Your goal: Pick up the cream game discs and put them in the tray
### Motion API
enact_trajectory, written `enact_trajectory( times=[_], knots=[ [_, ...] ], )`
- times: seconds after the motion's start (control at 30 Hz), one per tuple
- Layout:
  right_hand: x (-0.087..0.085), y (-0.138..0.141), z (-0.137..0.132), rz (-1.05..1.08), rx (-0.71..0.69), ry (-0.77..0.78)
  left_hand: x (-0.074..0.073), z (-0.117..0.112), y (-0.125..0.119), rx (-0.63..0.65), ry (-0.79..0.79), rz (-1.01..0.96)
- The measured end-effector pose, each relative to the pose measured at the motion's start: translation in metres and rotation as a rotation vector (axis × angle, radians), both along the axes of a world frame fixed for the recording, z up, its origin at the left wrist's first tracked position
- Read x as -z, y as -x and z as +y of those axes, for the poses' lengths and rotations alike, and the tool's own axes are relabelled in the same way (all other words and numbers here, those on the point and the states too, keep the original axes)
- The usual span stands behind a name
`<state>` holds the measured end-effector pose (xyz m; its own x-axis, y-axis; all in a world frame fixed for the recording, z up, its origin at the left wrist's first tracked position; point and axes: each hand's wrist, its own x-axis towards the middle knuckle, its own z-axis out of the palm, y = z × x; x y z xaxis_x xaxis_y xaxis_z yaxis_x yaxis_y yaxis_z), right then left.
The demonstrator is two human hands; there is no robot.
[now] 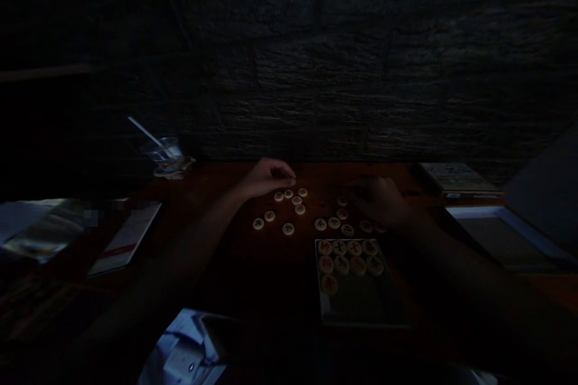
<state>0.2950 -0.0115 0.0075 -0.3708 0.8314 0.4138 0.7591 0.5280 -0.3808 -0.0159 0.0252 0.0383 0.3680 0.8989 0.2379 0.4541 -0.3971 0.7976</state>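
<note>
My left hand (268, 178) is over the far part of the dark wooden table, fingers curled and thumb and fingertips meeting; whatever is between them is hidden. Just below it lie loose round xiangqi pieces (297, 200) with red or black characters. My right hand (379, 197) reaches in from the right, dim and low over the table, its fingertips close to a xiangqi piece (342, 200). Its grip is lost in shadow. Nearer to me, a shallow box tray (356, 319) holds two full rows of pieces and one red-marked piece (329, 284) starting a third row.
At the back left stands a clear plastic cup (165, 150) with a straw. A flat white booklet (129, 240) lies at left. On the right are a flat box (458, 175) and an open box lid (497, 234). A rough stone wall (316, 72) rises behind the table.
</note>
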Motion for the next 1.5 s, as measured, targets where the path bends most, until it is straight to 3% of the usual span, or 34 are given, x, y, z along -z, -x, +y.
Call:
enact_trajectory(
  times=[0.13, 0.27, 0.4, 0.57, 0.73, 0.83, 1.03, 1.2, 1.37, 1.5],
  knots=[
    [-0.003, 0.000, -0.001, -0.012, -0.007, -0.004, 0.007, -0.016, -0.005, 0.321, -0.093, 0.237],
    [-0.005, -0.005, 0.000, 0.020, 0.025, 0.002, 0.016, -0.017, -0.003, 0.378, -0.183, 0.396],
    [-0.003, -0.004, 0.001, 0.060, 0.020, 0.022, 0.020, -0.017, -0.002, 0.398, -0.238, 0.425],
    [-0.005, 0.008, -0.007, 0.280, 0.017, 0.115, 0.025, -0.026, -0.021, 0.292, -0.090, 0.191],
    [-0.014, 0.030, -0.029, 0.616, -0.091, 0.483, 0.023, -0.041, -0.050, 0.168, 0.061, -0.167],
    [-0.019, 0.039, -0.039, 0.764, -0.108, 0.589, 0.022, -0.046, -0.059, 0.165, 0.088, -0.251],
    [-0.015, 0.041, -0.037, 0.953, -0.124, 0.639, 0.028, -0.050, -0.062, 0.154, 0.052, -0.349],
    [-0.011, 0.042, -0.036, 0.921, -0.109, 0.584, 0.028, -0.057, -0.067, 0.145, 0.046, -0.403],
    [-0.011, 0.045, -0.041, 0.818, -0.085, 0.446, 0.026, -0.064, -0.073, 0.120, 0.168, -0.487],
    [-0.010, 0.045, -0.041, 0.822, -0.057, 0.481, 0.025, -0.064, -0.074, 0.088, 0.293, -0.568]
  ],
)
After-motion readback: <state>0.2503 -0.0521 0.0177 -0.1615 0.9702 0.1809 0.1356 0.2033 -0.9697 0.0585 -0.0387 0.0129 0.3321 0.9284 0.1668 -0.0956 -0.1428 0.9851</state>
